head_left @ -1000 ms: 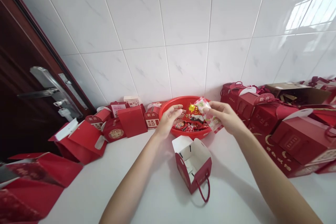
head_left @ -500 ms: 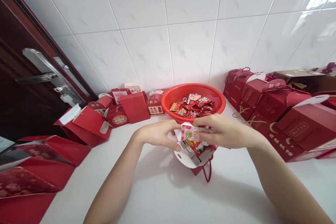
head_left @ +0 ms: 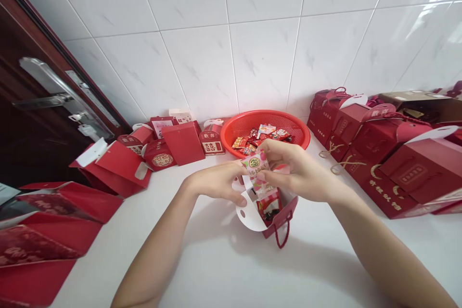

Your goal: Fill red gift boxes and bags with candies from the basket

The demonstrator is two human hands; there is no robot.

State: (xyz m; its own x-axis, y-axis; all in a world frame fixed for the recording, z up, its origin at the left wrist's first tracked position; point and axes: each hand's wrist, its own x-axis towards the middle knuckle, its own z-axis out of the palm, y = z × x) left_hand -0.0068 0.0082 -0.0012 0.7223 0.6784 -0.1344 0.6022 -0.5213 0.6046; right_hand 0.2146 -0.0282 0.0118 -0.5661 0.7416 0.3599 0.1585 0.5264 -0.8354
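Note:
A small red gift box [head_left: 285, 216] stands open on the white table, its white-lined flap [head_left: 249, 216] folded outward and a dark red cord handle on its near side. Inside lie wrapped sweets [head_left: 269, 204], partly covered by my fingers. My left hand [head_left: 218, 180] grips the box's left edge, thumb at the flap and other fingers mostly hidden behind. Pinched in my right hand [head_left: 301, 173] is a pink-and-white candy packet [head_left: 254, 162] with a round green-gold emblem, held over the opening. Just behind, a red plastic basket [head_left: 231, 127] holds several wrapped sweets.
Red gift boxes [head_left: 184, 144] line the wall at left, with open red bags [head_left: 54, 236] nearer me. More red boxes [head_left: 407, 168] are stacked at right beside a brown carton [head_left: 415, 98]. A dark door [head_left: 21, 130] with a metal handle borders the left side.
The pink candy packet has tilted and risen slightly in my right hand. More of the box's inside and its sweets now show. My left hand stays at the box's edge.

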